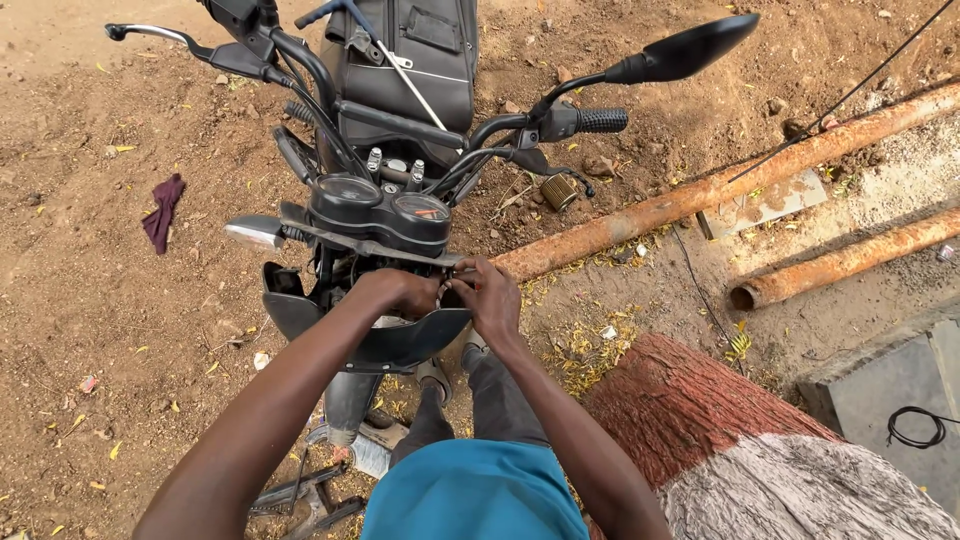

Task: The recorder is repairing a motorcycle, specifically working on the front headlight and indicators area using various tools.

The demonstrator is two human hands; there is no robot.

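- At centre frame, both hands meeting behind the instrument cluster (380, 205) of a parked motorcycle (400, 110), working at the open front where no headlight is showing.
- Left hand (400, 292) curling closed, knuckles up, over a small part (446, 290) hidden between the fingers; kind of part impossible to tell.
- Right hand (490, 296) pinching at the same spot with thumb and fingertips, touching the left hand.
- Just below the hands, black headlight cowl (395, 345) hanging loose and tilted, seemingly detached from its mount; fitting work judged only partway through, with the cowl not yet seated.
- At lower left, tools (305, 498) lying on the dirt (90, 300) by the front wheel, suggesting more fastening left to do.
- At left of frame, dark red rag (163, 212) lying well apart from the bike.
- Across the upper right, two rusty pipes (700, 195) stretching over the ground; at lower right, tree trunk (720, 440) filling the corner.
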